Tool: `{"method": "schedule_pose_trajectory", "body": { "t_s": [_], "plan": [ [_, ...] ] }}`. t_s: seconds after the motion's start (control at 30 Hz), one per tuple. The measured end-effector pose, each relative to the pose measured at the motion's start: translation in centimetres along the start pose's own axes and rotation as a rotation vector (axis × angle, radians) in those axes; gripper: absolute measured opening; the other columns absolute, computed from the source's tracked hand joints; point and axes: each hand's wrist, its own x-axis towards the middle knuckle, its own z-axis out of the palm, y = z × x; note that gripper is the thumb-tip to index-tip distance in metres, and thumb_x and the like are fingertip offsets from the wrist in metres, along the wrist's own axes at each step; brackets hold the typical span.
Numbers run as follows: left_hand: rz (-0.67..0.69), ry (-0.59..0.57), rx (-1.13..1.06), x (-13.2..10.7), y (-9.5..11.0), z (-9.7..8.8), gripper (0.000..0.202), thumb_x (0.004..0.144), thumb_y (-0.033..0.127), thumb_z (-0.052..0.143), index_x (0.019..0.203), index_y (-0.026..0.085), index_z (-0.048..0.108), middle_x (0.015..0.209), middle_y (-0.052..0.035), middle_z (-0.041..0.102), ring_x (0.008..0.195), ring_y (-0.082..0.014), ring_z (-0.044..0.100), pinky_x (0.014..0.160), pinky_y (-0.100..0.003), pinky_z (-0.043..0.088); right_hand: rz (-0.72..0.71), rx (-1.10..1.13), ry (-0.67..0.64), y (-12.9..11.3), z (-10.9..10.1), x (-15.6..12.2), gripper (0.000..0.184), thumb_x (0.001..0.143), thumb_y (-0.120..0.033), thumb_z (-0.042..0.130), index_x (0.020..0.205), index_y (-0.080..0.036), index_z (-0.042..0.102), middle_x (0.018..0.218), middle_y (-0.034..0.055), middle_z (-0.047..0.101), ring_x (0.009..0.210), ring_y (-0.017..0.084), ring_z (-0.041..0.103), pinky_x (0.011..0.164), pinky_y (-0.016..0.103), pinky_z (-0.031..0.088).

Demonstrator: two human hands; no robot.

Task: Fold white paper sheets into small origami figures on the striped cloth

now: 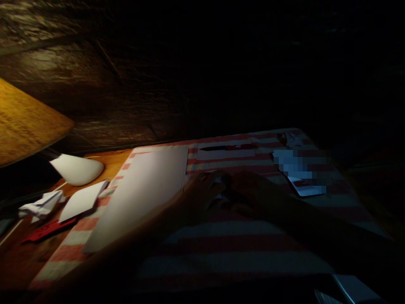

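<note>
The scene is very dark. My left hand (205, 192) and my right hand (253, 190) rest close together on a red-and-white striped cloth (221, 236), fingers curled over a small pale piece of paper (221, 195) that shows only in part between them. A large white sheet (148, 185) lies just left of my left hand. A knife (228, 147) with a dark blade and red handle lies on a white paper beyond the hands.
A lamp shade (25, 122) glows at the left above a white curved base (79, 169). Crumpled white paper (42, 204), a white card (82, 200) and a red scrap (47, 230) lie on the wooden table (19, 257). A blurred object (299, 164) sits at the right.
</note>
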Motion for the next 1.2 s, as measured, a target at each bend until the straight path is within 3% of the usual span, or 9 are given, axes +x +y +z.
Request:
{"method": "schedule_pose_trajectory", "body": {
  "t_s": [0.17,0.3,0.47,0.8,1.07,1.2],
  "plan": [
    [-0.019,-0.006,0.016,-0.1,-0.1,0.1,0.034,0.092,0.031,0.06,0.124,0.019,0.056,0.151,-0.0136,0.043,0.127,-0.0355,0.05,0.106,-0.057,0.044,0.038,-0.005,-0.024,-0.3,-0.5,0.2,0.04,0.095,-0.044,0.064,0.118,-0.012,0.066,0.124,0.0176,0.066,0.112,0.03,0.057,0.099,0.047,0.048],
    [-0.007,-0.017,-0.002,0.1,-0.1,0.0,0.038,0.09,0.028,0.062,0.127,0.02,0.055,0.147,-0.0123,0.047,0.13,-0.0344,0.049,0.109,-0.056,0.042,0.117,-0.015,-0.051,-0.6,-1.3,0.4,0.033,0.097,-0.042,0.061,0.111,-0.014,0.069,0.117,0.0153,0.07,0.106,0.028,0.061,0.093,0.045,0.05],
    [-0.02,-0.012,-0.031,0.1,0.0,0.0,0.044,0.092,0.035,0.061,0.133,0.021,0.054,0.151,-0.0128,0.045,0.128,-0.0338,0.051,0.108,-0.054,0.042,0.152,-0.026,-0.071,-0.9,-2.0,0.4,0.028,0.098,-0.036,0.059,0.116,-0.016,0.069,0.115,0.0121,0.071,0.104,0.027,0.064,0.091,0.042,0.051],
    [-0.025,0.025,-0.004,-0.2,0.4,-0.3,0.045,0.095,0.042,0.057,0.135,0.02,0.055,0.148,-0.0118,0.048,0.124,-0.031,0.053,0.106,-0.05,0.043,0.157,-0.068,0.021,-1.1,-1.5,0.2,0.024,0.096,-0.028,0.059,0.117,-0.022,0.069,0.118,0.0102,0.073,0.1,0.025,0.07,0.086,0.04,0.056],
    [-0.046,0.016,-0.002,-0.3,0.5,-0.3,0.045,0.094,0.042,0.059,0.135,0.023,0.055,0.146,-0.0112,0.049,0.127,-0.0322,0.051,0.109,-0.052,0.04,0.182,-0.104,-0.031,-0.9,-1.9,-0.1,0.025,0.098,-0.032,0.055,0.116,-0.027,0.073,0.109,0.0074,0.074,0.091,0.024,0.07,0.079,0.038,0.054],
    [-0.081,0.008,0.015,-0.3,0.5,-0.1,0.044,0.092,0.043,0.059,0.132,0.023,0.057,0.148,-0.0123,0.048,0.127,-0.0353,0.051,0.106,-0.056,0.04,0.207,-0.2,-0.097,-0.6,-1.9,-0.4,0.03,0.099,-0.043,0.052,0.101,-0.024,0.076,0.091,0.0091,0.075,0.078,0.025,0.069,0.069,0.038,0.05]
  ]
}}
